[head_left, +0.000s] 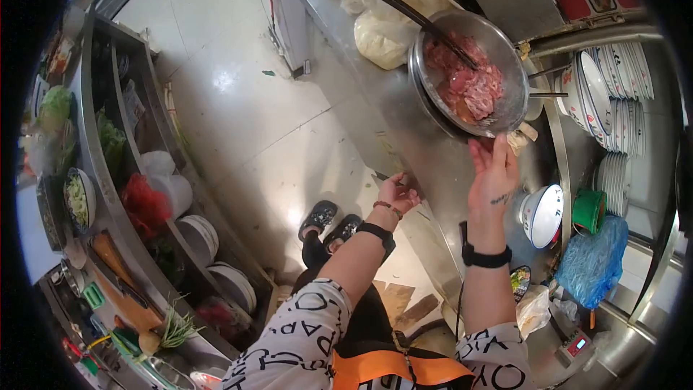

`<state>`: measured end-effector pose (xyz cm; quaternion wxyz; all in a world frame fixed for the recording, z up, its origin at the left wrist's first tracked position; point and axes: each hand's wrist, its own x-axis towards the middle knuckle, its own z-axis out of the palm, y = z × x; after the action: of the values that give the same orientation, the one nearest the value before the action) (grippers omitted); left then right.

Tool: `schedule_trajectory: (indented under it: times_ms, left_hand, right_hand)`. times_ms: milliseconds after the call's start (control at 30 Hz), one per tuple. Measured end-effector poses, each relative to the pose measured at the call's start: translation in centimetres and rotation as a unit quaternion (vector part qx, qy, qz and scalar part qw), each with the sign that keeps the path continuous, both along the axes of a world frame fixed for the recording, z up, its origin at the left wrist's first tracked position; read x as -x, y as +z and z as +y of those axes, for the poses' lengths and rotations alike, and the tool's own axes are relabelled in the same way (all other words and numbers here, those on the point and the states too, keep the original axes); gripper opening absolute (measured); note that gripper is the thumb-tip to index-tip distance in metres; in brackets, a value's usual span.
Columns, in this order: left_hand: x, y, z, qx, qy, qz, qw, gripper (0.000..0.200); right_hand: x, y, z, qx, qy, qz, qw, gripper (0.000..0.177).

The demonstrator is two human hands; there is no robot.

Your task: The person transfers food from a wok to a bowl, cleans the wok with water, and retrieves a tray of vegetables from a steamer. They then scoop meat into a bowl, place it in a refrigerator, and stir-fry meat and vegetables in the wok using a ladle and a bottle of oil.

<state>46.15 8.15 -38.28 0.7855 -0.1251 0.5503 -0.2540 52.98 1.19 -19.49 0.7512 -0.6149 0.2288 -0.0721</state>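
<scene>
While right hand point(492, 173) touches bowl point(512, 54) on steel counter point(393, 105), grip unclear, left hand point(398, 193) loose; floor point(231, 112) tiled.

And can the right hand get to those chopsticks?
Probably yes: the right hand is at the near rim of the metal bowl, and nothing seems to cover the dark chopsticks above the meat.

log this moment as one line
right hand: at bowl rim | left hand: empty, near counter | bowl: meat, dark chopsticks

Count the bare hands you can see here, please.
2: the left hand near the edge of the steel counter, the right hand at the rim of the metal bowl. None seem hidden.
</scene>
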Motion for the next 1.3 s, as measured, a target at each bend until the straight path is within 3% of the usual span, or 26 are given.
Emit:
schedule_trajectory:
  times_ms: [67, 100, 167, 200, 267, 333, 367, 400, 433, 467, 533, 567, 600, 633, 700, 733, 767, 800, 867, 1000, 1067, 1133, 1233, 1300]
  left_hand:
    - [-0.1, -0.4, 1.0, 0.169, 0.09, -0.018, 0.981, 0.036]
    - [0.0, -1.5, 1.0, 0.164, 0.1, -0.018, 0.981, 0.036]
    - [0.9, -6.1, -0.6, 0.254, 0.132, -0.17, 0.943, 0.039]
    - [0.9, -5.5, -0.4, 0.247, 0.141, -0.171, 0.943, 0.039]
    - [1.5, -2.5, -0.7, 0.024, 0.106, -0.08, 0.991, 0.042]
    - [5.0, -2.1, 3.5, -0.07, 0.098, -0.082, 0.989, 0.042]
    - [6.9, -0.3, 7.6, -0.106, 0.008, -0.072, 0.992, 0.041]
    - [9.7, -1.6, 10.7, -0.19, 0.041, -0.095, 0.976, 0.041]
    - [12.7, -4.5, 14.6, -0.152, 0.078, -0.123, 0.978, 0.042]
    - [13.4, -2.8, 18.9, -0.298, 0.001, -0.163, 0.941, 0.045]
    - [14.8, 1.3, 27.8, -0.572, -0.224, -0.148, 0.775, 0.05]
    - [14.9, 0.6, 31.2, -0.667, -0.349, -0.138, 0.644, 0.058]
    - [13.4, 3.2, 33.4, -0.721, -0.484, -0.13, 0.479, 0.062]
    - [12.0, 5.7, 35.7, -0.736, -0.6, -0.117, 0.292, 0.067]
    - [10.4, 3.3, 40.1, -0.826, -0.549, -0.064, 0.115, 0.064]
    - [8.9, 3.0, 41.7, -0.803, -0.571, -0.076, 0.149, 0.064]
    - [7.8, 3.1, 42.9, -0.778, -0.595, -0.091, 0.183, 0.064]
    - [7.4, 2.9, 44.0, -0.772, -0.6, -0.096, 0.186, 0.064]
    - [6.8, 2.4, 46.5, -0.818, -0.556, -0.089, 0.118, 0.065]
    - [5.0, 1.6, 50.9, -0.83, -0.542, -0.119, 0.061, 0.065]
    - [4.2, 1.7, 52.4, -0.832, -0.536, -0.135, 0.052, 0.065]
    - [3.5, 2.0, 53.5, -0.837, -0.518, -0.175, 0.034, 0.062]
    - [3.1, 1.9, 53.8, -0.846, -0.503, -0.174, -0.015, 0.061]
    - [3.0, 2.1, 53.6, -0.838, -0.517, -0.177, -0.002, 0.062]
  right_hand:
    - [1.2, -1.3, 0.6, 0.035, -0.036, -0.027, 0.998, 0.02]
    - [1.1, -1.8, 0.9, 0.031, -0.027, -0.026, 0.999, 0.02]
    - [0.5, -2.7, 1.6, -0.025, -0.024, 0.004, 0.999, 0.016]
    - [-0.5, -3.4, 1.4, -0.03, -0.014, 0.007, 0.999, 0.016]
    - [-2.1, -4.1, 0.3, -0.182, -0.073, 0.108, 0.975, 0.018]
    - [-2.0, -3.5, 0.1, -0.208, -0.034, 0.118, 0.97, 0.023]
    - [-2.6, -3.2, 0.5, -0.244, 0.006, 0.116, 0.963, 0.029]
    - [-3.8, -5.0, -1.7, -0.266, 0.024, 0.106, 0.958, 0.038]
    - [-4.3, -6.0, -3.4, -0.267, 0.031, 0.115, 0.956, 0.038]
    - [-4.5, -6.6, -4.8, -0.308, 0.054, 0.111, 0.943, 0.04]
    - [-3.4, -6.2, -4.4, -0.337, 0.096, 0.095, 0.932, 0.046]
    - [-2.4, -6.3, -4.4, -0.309, 0.093, 0.083, 0.943, 0.045]
    - [-1.1, -6.8, -4.6, -0.28, 0.088, 0.07, 0.953, 0.044]
    - [0.8, -7.5, -5.2, -0.328, 0.115, 0.052, 0.936, 0.043]
    - [5.3, -7.7, -5.9, -0.417, 0.17, 0.048, 0.892, 0.041]
    - [7.8, -7.4, -5.3, -0.454, 0.199, 0.064, 0.866, 0.04]
    - [10.2, -5.6, -2.7, -0.375, 0.163, 0.102, 0.907, 0.037]
    - [12.4, -3.4, 0.6, -0.29, 0.124, 0.14, 0.938, 0.035]
    - [15.2, -2.1, 4.6, -0.318, 0.227, 0.175, 0.904, 0.037]
    - [20.9, -6.3, 7.6, -0.297, 0.187, 0.304, 0.886, 0.042]
    - [21.5, -10.8, 10.4, -0.258, 0.124, 0.422, 0.86, 0.041]
    - [22.6, -18.0, 11.5, -0.262, 0.103, 0.464, 0.84, 0.041]
    - [22.6, -29.1, 12.7, -0.289, 0.117, 0.417, 0.854, 0.043]
    - [19.9, -33.9, 14.2, -0.312, 0.043, 0.438, 0.842, 0.039]
